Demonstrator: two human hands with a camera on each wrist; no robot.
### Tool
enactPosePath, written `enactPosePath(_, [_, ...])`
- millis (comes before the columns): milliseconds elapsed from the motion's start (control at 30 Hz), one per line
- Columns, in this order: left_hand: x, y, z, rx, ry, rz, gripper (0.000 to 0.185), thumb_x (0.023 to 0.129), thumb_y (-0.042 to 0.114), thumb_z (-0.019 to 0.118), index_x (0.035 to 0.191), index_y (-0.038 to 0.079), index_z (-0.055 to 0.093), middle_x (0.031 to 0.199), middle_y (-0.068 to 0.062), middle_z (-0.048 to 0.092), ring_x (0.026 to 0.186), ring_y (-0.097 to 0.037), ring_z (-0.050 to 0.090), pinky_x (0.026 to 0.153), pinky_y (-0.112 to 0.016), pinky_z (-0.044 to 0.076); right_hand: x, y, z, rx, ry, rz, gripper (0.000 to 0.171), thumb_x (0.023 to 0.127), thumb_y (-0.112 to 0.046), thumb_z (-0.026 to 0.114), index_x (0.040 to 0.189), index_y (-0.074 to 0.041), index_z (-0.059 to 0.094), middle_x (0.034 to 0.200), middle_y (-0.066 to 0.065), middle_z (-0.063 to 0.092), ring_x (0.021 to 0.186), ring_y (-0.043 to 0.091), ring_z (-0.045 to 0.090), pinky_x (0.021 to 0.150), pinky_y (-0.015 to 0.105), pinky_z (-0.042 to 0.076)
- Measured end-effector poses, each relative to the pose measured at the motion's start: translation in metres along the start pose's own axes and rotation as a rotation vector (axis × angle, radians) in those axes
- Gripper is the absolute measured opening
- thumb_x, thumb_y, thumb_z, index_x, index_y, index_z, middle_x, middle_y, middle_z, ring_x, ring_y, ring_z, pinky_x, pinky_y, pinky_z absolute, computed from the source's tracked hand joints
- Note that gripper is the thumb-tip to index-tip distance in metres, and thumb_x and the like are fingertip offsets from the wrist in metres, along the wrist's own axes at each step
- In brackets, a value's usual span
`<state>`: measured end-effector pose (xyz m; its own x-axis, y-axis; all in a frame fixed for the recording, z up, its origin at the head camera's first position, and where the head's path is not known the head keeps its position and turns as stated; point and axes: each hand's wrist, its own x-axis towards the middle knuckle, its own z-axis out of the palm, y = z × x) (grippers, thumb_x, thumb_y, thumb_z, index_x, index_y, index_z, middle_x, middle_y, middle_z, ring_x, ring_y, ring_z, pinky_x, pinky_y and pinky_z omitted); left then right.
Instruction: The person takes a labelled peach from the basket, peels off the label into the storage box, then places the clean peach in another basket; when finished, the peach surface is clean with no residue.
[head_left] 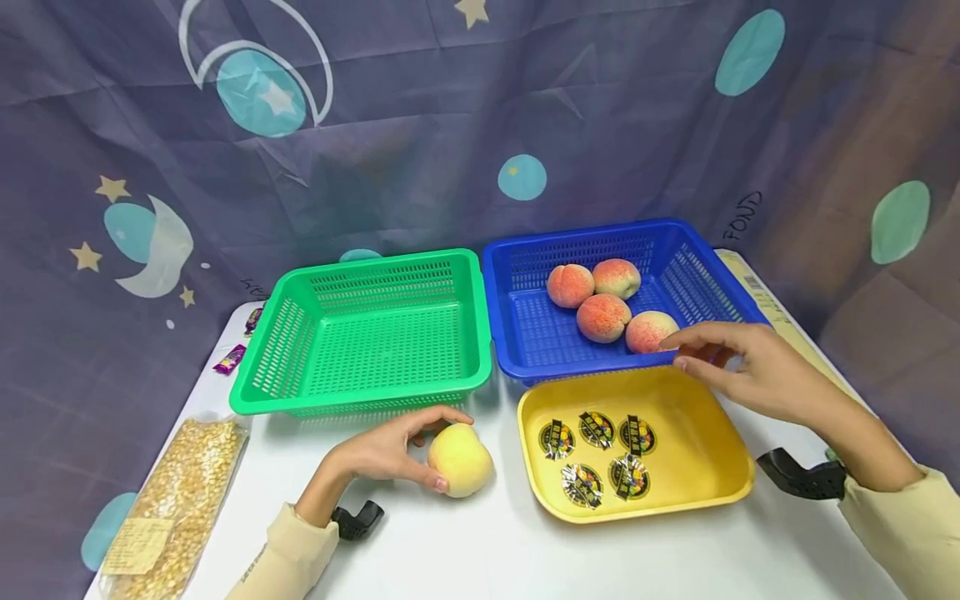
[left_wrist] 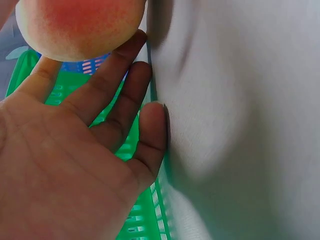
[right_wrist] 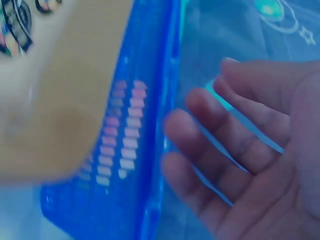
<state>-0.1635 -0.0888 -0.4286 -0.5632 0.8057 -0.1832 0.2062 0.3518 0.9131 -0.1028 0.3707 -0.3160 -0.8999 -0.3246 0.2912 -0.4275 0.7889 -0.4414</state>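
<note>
On the white table, my left hand [head_left: 386,450] grips a pale yellow peach [head_left: 461,461] between thumb and fingers, just in front of the green basket [head_left: 360,398]. The left wrist view shows the red-blushed side of this peach [left_wrist: 82,25] above the spread fingers. My right hand [head_left: 750,371], loosely bent and holding nothing, hovers by the front rim of the blue basket [head_left: 585,367]. In the right wrist view its fingers [right_wrist: 192,135] are apart from anything. Several pink-red peaches [head_left: 603,317] lie in the blue basket, one of them close to the right fingertips.
A yellow tray [head_left: 693,467] with several round black stickers [head_left: 597,429] stands in front of the blue basket. To the left lie a bag of corn kernels [head_left: 180,483] and purple-wrapped candies [head_left: 230,359]. A dark patterned curtain [head_left: 420,125] hangs behind the baskets.
</note>
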Motion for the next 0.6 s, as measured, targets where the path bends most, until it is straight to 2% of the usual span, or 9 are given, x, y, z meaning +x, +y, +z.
enactPosePath(133, [-0.002,-0.001,0.003,0.002,0.025,0.004,0.075,0.075,0.029,0.091,0.14,0.035,0.055,0.141,0.008,0.058,0.125,-0.02,0.056,0.1,-0.042,0.042,0.002,0.015,-0.01,-0.044,0.125,0.107,0.028,0.086,-0.007,0.08,0.112,-0.015,0.076,0.093,-0.008,0.07,0.083,-0.006,0.055,0.073,0.009,0.043])
enactPosePath(200, [-0.003,-0.002,0.005,0.004,0.04,0.005,0.074,0.074,0.029,0.091,0.139,0.035,0.055,0.14,0.011,0.058,0.124,-0.018,0.057,0.098,-0.04,0.043,0.003,0.025,-0.012,-0.048,0.142,0.172,0.033,0.086,-0.012,0.081,0.118,-0.012,0.073,0.109,0.005,0.072,0.102,0.007,0.057,0.091,0.023,0.047])
enactPosePath(233, [-0.003,-0.003,0.005,0.005,0.046,0.006,0.075,0.074,0.03,0.092,0.139,0.033,0.055,0.14,0.011,0.058,0.124,-0.018,0.057,0.097,-0.039,0.043,0.004,0.031,-0.013,-0.055,0.136,0.2,0.038,0.087,-0.016,0.081,0.123,-0.01,0.071,0.118,0.012,0.07,0.113,0.016,0.056,0.1,0.033,0.044])
enactPosePath(267, [-0.004,-0.004,0.006,0.002,0.052,0.011,0.075,0.074,0.029,0.092,0.139,0.033,0.055,0.139,0.012,0.058,0.124,-0.018,0.057,0.097,-0.038,0.043,0.004,0.037,-0.013,-0.068,0.119,0.23,0.046,0.088,-0.021,0.08,0.129,-0.007,0.067,0.127,0.019,0.065,0.121,0.027,0.051,0.105,0.046,0.039])
enactPosePath(300, [-0.005,-0.004,0.007,-0.001,0.057,0.017,0.075,0.074,0.029,0.092,0.14,0.031,0.055,0.139,0.011,0.058,0.123,-0.017,0.058,0.096,-0.037,0.044,0.004,0.043,-0.013,-0.078,0.093,0.263,0.054,0.089,-0.026,0.079,0.135,-0.005,0.061,0.136,0.024,0.06,0.127,0.038,0.045,0.104,0.058,0.032])
enactPosePath(367, [-0.006,-0.004,0.008,-0.007,0.067,0.033,0.076,0.074,0.028,0.092,0.14,0.027,0.055,0.139,0.01,0.059,0.122,-0.017,0.059,0.095,-0.036,0.045,0.004,0.055,-0.012,-0.089,0.028,0.32,0.072,0.09,-0.035,0.075,0.147,0.0,0.048,0.151,0.033,0.043,0.131,0.059,0.03,0.094,0.076,0.021])
enactPosePath(467, [-0.009,-0.001,0.009,-0.012,0.073,0.067,0.075,0.075,0.027,0.092,0.14,0.027,0.055,0.137,0.008,0.06,0.119,-0.016,0.059,0.094,-0.035,0.047,0.004,0.07,-0.007,-0.135,-0.054,0.382,0.094,0.09,-0.044,0.071,0.158,0.002,0.026,0.161,0.034,0.024,0.136,0.063,0.021,0.091,0.075,0.019])
enactPosePath(600, [-0.013,0.012,0.007,0.013,0.069,0.12,0.075,0.074,0.027,0.091,0.14,0.031,0.055,0.135,0.006,0.061,0.119,-0.015,0.059,0.095,-0.038,0.049,0.003,0.08,-0.004,-0.164,-0.123,0.426,0.105,0.092,-0.052,0.066,0.161,0.002,0.009,0.166,0.033,0.007,0.141,0.064,0.013,0.094,0.079,0.017])
